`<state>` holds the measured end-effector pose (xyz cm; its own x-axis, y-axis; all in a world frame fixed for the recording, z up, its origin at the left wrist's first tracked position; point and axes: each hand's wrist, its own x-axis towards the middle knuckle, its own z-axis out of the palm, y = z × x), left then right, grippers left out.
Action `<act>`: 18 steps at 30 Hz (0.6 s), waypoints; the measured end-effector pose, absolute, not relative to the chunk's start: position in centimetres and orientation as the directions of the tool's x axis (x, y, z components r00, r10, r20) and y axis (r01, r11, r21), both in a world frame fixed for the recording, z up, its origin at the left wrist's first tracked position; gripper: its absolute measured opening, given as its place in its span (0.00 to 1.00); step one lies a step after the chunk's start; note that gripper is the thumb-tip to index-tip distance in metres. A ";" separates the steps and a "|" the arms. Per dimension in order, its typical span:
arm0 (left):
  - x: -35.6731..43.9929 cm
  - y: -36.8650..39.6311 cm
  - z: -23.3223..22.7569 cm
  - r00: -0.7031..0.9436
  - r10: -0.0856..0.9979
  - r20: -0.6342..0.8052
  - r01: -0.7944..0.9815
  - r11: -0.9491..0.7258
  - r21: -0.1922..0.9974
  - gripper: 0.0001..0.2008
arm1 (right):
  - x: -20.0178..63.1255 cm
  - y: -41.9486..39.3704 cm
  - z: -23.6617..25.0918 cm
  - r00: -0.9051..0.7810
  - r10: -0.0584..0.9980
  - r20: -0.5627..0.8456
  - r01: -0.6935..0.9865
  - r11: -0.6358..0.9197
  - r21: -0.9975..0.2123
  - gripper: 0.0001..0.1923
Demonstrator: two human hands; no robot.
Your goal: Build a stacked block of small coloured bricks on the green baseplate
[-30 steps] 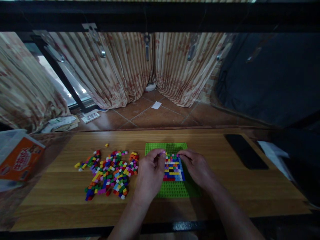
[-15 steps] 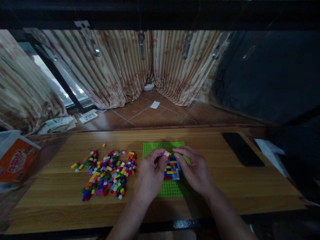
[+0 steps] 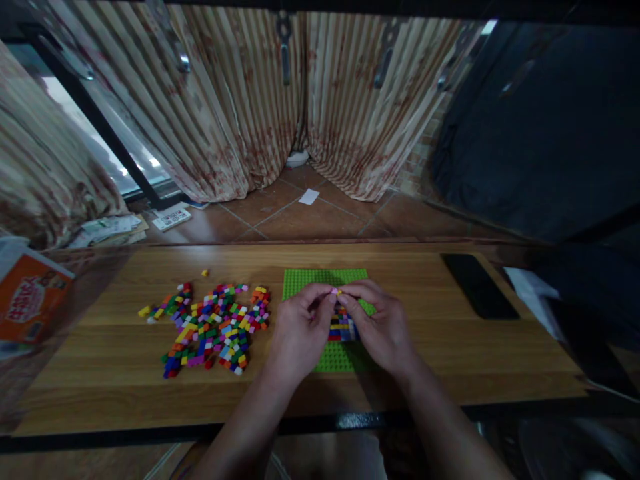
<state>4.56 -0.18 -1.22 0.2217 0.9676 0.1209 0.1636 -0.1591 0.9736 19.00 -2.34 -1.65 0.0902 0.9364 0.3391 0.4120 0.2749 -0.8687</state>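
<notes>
1. While the left hand [image 3: 301, 328] and right hand [image 3: 384, 325] face off above the green plate [image 3: 336, 360], the left pinches a pink brick [image 3: 335, 291] between thumb and finger
2. The right, bunched narrow, is right up at a yellow brick [image 3: 339, 292] beside it; gripping or just touching, I can't tell
3. Below, brick rows [image 3: 343, 331] sit on the plate, partly hidden
4. Off left, a loose pile [image 3: 214, 327]

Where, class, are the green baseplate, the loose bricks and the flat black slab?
Green baseplate [image 3: 338, 359]: head view, on its bare studs near the lower edge.
Loose bricks [image 3: 211, 331]: head view, mid-pile.
Flat black slab [image 3: 480, 287]: head view, middle of its top face.
</notes>
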 end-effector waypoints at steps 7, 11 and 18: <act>4.9 -0.4 -1.0 0.188 0.979 0.080 0.051 -0.091 0.994 0.08 | 18.7 -2.5 -1.8 0.115 0.899 0.422 0.439 0.335 -0.834 0.07; 4.8 -0.1 -1.1 0.163 0.986 0.040 0.002 -0.041 0.999 0.07 | 19.0 -2.4 -2.0 0.111 0.875 0.471 0.510 0.356 -0.783 0.06; 4.0 0.9 -1.3 0.053 0.998 0.026 -0.006 -0.026 1.000 0.08 | 21.6 -1.6 -3.0 0.239 0.879 0.411 0.460 0.270 -0.846 0.04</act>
